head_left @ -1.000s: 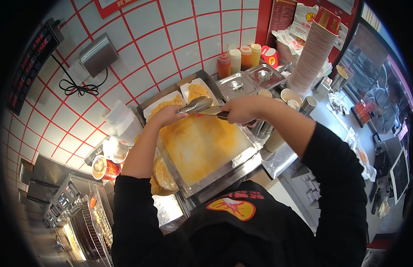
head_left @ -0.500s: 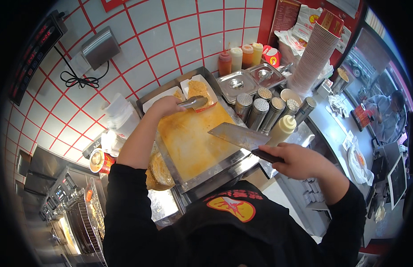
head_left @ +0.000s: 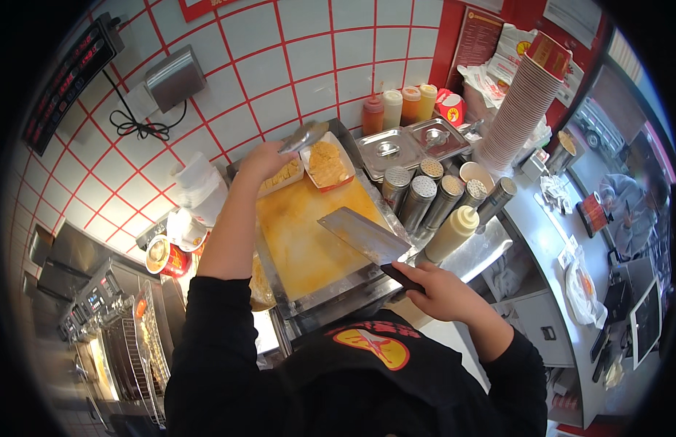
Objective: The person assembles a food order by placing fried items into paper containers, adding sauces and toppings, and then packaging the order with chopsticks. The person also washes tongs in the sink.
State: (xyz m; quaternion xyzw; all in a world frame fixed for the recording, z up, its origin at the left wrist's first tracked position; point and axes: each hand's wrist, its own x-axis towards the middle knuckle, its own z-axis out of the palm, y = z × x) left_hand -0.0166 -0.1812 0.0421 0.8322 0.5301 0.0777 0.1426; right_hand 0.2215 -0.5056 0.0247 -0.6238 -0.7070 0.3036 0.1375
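Note:
My left hand (head_left: 263, 162) is closed on shiny metal tongs (head_left: 306, 136), raised above the back edge of the board. Beneath them stands a paper box (head_left: 346, 180) with a golden breaded piece (head_left: 326, 162) in it. A second box (head_left: 263, 192), partly covered by my left hand, holds cut breaded pieces (head_left: 285, 173). My right hand (head_left: 445, 291) grips the black handle of a cleaver (head_left: 363, 234). Its broad blade hangs over the right part of a cutting board (head_left: 298, 247), which is smeared yellow and sits in a steel tray. What the tongs hold, if anything, I cannot make out.
Several steel shakers (head_left: 418, 200) and a squeeze bottle (head_left: 454, 233) crowd the board's right side. Behind them are lidded steel pans (head_left: 389, 153) and sauce bottles (head_left: 392, 109). A tall stack of paper tubs (head_left: 516, 109) rises at the right. A wire rack (head_left: 137, 349) is lower left.
My left hand has lifted the tongs up and back, off the breaded piece. My right hand has brought the cleaver leftward over the board. The whole view has shifted slightly.

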